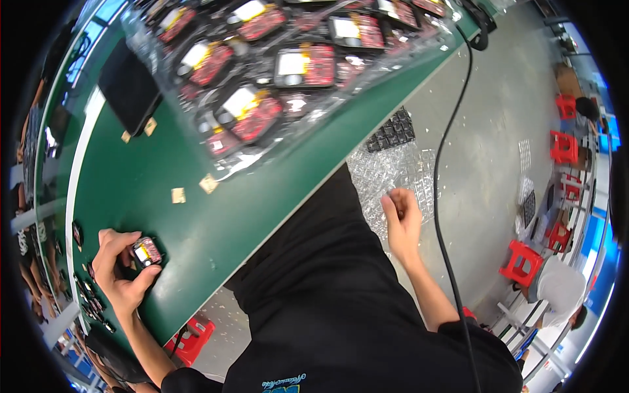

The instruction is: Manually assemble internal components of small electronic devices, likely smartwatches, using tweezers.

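My left hand (121, 267) is closed round a small black-cased electronic module (147, 252), thumb on one side and fingers on the other. The module shows a red circuit board, a white label and a bit of yellow, and it is at the surface of the green table (216, 229). To the right of the table edge, my right hand (403, 219) hangs in the air with its fingers curled in, and nothing shows in it. A clear plastic tray (229, 171) with several similar modules lies at the far side, slightly blurred.
A black flat slab (129, 88) lies at the far left, near small tan pieces (178, 195). Small dark parts (92, 298) line the left edge. A black cable (438, 196) hangs at right. Clear plastic trays (373, 177) lie below the table; red stools (521, 262) stand beyond.
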{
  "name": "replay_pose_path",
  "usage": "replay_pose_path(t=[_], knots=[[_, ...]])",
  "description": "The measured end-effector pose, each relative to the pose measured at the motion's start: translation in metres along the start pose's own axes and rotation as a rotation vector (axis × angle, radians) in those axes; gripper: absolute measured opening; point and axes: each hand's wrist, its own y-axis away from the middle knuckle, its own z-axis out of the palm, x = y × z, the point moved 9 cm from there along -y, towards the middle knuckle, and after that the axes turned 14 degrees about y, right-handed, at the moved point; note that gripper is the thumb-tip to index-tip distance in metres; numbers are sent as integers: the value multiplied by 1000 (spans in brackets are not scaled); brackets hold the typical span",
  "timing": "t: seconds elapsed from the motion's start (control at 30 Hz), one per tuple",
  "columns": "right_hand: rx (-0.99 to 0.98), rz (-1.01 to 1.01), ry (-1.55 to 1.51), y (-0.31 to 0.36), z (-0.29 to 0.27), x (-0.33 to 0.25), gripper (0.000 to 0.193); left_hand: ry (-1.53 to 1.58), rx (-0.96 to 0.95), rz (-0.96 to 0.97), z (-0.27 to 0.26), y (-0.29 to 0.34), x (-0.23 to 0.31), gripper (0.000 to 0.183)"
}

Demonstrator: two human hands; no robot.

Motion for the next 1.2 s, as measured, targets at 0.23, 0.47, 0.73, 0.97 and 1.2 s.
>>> replay_pose_path(t=[0.23,0.47,0.73,0.97,1.2], knots=[[27,423,198,-116,44,337,40,26,176,-175,0,26,1,61],[52,687,419,-150,86,453,60,-64,279,-223,-6,60,-6,48],[259,1003,-369,-175,115,507,56,-143,360,-252,-12,61,-8,45],[297,1018,-403,-199,87,536,37,-120,351,-225,6,49,-12,40],[384,648,-477,-151,-3,440,14,-186,322,-190,4,34,19,43]])
